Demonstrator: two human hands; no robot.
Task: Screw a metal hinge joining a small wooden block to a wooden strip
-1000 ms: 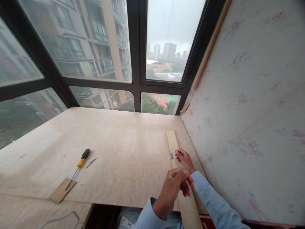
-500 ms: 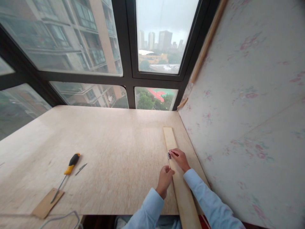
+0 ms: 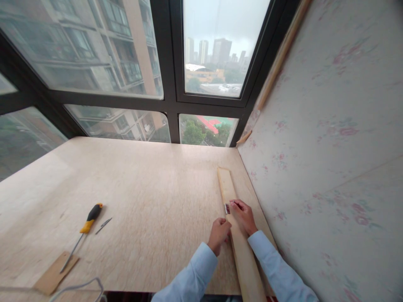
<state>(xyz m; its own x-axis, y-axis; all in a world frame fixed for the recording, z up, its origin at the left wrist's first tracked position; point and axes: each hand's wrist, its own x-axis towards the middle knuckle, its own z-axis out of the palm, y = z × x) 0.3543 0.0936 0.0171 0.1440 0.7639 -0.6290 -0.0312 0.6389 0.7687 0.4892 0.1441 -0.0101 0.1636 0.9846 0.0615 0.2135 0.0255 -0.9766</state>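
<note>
A long narrow wooden strip (image 3: 227, 186) lies on the plywood tabletop (image 3: 141, 201) along the right wall. A small metal hinge (image 3: 226, 208) sits on the strip's left edge. My right hand (image 3: 243, 215) rests on the strip with its fingers curled, fingertips touching the hinge. My left hand (image 3: 219, 234) is closed in a loose fist against the strip's left side, just below the hinge; what it holds, if anything, is hidden.
A yellow-and-black screwdriver (image 3: 82, 231) lies at the left with its tip on a small wooden block (image 3: 56, 272). A thin metal bit (image 3: 103, 225) lies beside it. A grey cable (image 3: 78, 288) loops at the front edge. Windows stand behind, a flowered wall (image 3: 321, 159) to the right.
My left hand came down from in front of the camera to the strip's left side below the hinge. My right hand stayed at the hinge. The view shifted slightly.
</note>
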